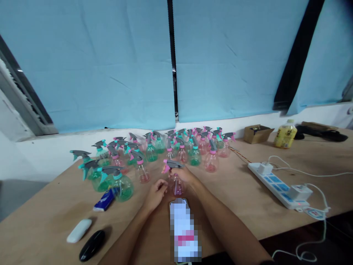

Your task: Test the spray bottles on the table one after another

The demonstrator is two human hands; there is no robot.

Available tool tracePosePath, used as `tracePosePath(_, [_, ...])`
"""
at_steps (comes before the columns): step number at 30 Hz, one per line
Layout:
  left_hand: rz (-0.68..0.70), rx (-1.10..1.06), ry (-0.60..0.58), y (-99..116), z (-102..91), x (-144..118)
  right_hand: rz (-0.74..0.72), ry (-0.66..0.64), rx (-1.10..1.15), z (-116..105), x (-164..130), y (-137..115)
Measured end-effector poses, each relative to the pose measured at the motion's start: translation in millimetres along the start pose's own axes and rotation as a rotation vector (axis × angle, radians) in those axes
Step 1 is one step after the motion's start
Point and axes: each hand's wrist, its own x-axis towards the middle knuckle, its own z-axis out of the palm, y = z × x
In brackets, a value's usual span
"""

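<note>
Pink clear-plastic spray bottle with a grey trigger head (175, 179) stands on the wooden tabletop (234, 198), just in front of the crowd of pink and green spray bottles (171, 147). Going left to right: the left hand (156, 193), loosely curled in an empty grip, rests just beside its base; the right hand (185, 173) wraps closed around its neck. A slip could tip it into the neighbours, which look light and likely to topple.
</note>
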Motion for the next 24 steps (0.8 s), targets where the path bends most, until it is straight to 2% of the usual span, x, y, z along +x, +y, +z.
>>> tracePosePath(4, [-0.014,-0.003,-0.007,2,-0.1,-1,-0.018,-0.032,0.013,0,1,1])
tracePosePath(12, [-0.022,0.004,0.000,4,-0.1,-2,-0.019,0.058,-0.011,5,1,6])
tracePosePath(19, [-0.014,-0.052,0.012,0,0.2,0,-0.072,0.296,-0.260,11,-4,18])
tracePosePath(22, [-0.011,-0.048,0.016,2,0.0,-1,-0.169,0.414,-0.449,17,-9,17])
tracePosePath(24, [-0.005,-0.065,0.024,4,-0.4,-2,-0.242,0.443,-0.559,19,-13,15])
